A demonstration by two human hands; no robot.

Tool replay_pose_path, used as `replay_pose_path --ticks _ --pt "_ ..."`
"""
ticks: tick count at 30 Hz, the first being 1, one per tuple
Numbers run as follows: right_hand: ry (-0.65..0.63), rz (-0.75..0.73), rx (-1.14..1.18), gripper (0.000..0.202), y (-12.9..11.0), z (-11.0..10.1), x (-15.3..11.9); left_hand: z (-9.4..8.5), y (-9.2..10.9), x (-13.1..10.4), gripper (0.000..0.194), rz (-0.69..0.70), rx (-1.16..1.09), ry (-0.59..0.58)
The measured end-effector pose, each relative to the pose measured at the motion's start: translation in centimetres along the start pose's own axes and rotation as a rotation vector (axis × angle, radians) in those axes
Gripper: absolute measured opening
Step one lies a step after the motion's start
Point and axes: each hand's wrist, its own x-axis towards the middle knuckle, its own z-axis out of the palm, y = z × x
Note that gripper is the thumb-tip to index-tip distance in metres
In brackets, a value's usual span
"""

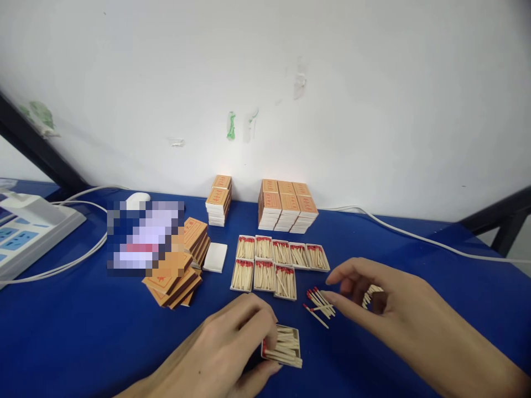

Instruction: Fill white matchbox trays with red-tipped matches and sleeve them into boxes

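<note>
Loose matches on the blue tabletop, between two hands.
Room widest rightward, from filled trays to white cable; narrow strip behind front tray. Left hand closed on that tray's left end. Right hand: thumb and forefinger apart at loose matches; sticks show inside its curl, cannot tell if gripped. Front tray's matches pale, lying sideways, red heads left.

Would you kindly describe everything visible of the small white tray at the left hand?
The small white rectangular cardboard-looking tray is open-topped and packed with pale, red-headed wooden matches, visible heads toward the left hand, whose fingers grip and partly hide its left end. It seems to rest on the blue tabletop.
</note>
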Motion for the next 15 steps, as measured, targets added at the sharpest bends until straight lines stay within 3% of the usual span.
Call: replay_pose_path --ticks 3,8,11,15 --pt "-0.019 -0.038 -0.143 0.039 1.1 0.7 0.1 0.1 -0.2 0.1 0.028 0.031 0.022 -0.024" --pt "-0.098 -0.115 -0.193 0.020 1.3 1.9 -0.4 0.2 -0.3 0.1 0.024 0.039 0.082 -0.056" --pt "-0.170 -0.124 -0.137 0.032 1.2 2.0 -0.7 0.3 -0.3 -0.1 0.022 0.025 0.063 -0.049" --pt "-0.222 -0.129 -0.128 0.033 1.0 1.8 -0.7 0.1 -0.1 0.1 0.027 0.007 0.014 -0.026"
